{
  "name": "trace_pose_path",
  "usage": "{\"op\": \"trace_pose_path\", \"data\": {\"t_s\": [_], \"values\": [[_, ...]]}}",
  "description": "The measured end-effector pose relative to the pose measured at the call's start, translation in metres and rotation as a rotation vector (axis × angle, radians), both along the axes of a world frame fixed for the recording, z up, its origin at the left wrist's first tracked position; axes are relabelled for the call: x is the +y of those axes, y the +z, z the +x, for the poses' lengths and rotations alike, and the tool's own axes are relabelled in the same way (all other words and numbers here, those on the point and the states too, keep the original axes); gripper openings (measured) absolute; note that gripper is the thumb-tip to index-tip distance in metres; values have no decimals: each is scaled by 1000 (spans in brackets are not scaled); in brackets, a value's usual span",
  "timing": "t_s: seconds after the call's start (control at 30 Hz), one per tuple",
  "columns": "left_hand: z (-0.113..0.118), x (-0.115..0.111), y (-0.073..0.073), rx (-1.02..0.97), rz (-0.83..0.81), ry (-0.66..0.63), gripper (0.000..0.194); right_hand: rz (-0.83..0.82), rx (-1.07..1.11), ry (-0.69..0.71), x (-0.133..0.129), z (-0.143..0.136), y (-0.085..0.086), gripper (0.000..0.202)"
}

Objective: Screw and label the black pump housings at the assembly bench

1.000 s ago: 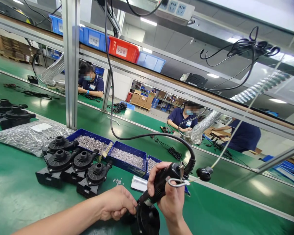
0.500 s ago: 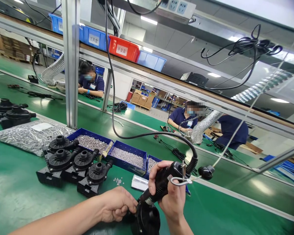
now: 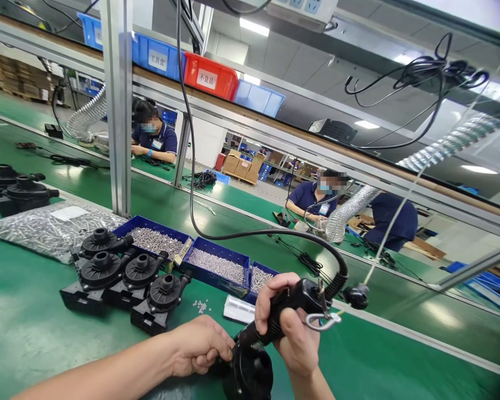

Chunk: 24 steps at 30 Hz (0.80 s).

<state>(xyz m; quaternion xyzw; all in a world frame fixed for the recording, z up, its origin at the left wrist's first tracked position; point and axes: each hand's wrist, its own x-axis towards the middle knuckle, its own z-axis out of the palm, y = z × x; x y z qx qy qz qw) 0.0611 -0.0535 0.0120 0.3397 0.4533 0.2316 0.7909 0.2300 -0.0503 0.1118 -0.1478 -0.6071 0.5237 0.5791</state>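
Observation:
My right hand [image 3: 289, 322] is wrapped round a black electric screwdriver [image 3: 275, 314], which slants down to the left. Its tip end meets a round black pump housing [image 3: 252, 373] at the bottom of the view; the bit itself is hidden. With thumb and fingers pinched, my left hand [image 3: 206, 345] grips the left side of that housing. Several similar black pumps [image 3: 166, 293] stand to the left on the green table [image 3: 83, 344]. Small loose nuts [image 3: 201, 306] lie beyond my left hand.
Blue trays [image 3: 219, 279] of small metal parts and a bag of screws [image 3: 54, 228] stand behind. A black cable [image 3: 250, 235] and a cord [image 3: 394, 222] reach the screwdriver. An upright metal post [image 3: 119, 111] and co-workers [image 3: 310, 191] are beyond.
The screwdriver's back end and my right hand have shifted slightly right and down. My left hand still grips the housing in nearly the same place.

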Motion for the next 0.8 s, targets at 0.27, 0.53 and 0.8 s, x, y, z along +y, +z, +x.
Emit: {"op": "trace_pose_path", "data": {"t_s": [0.27, 0.53, 0.8], "values": [[2, 0, -1, 14, 21, 25, 25, 28, -90, 22, 4, -2, 1, 17], [4, 0, -7, -6, 2, 37, 31, 0, -63, 56, 5, 0, -1, 18], [2, 2, -3, -9, 45, 5, 30, 3, -77, 138, 4, 3, -2, 21]]}}
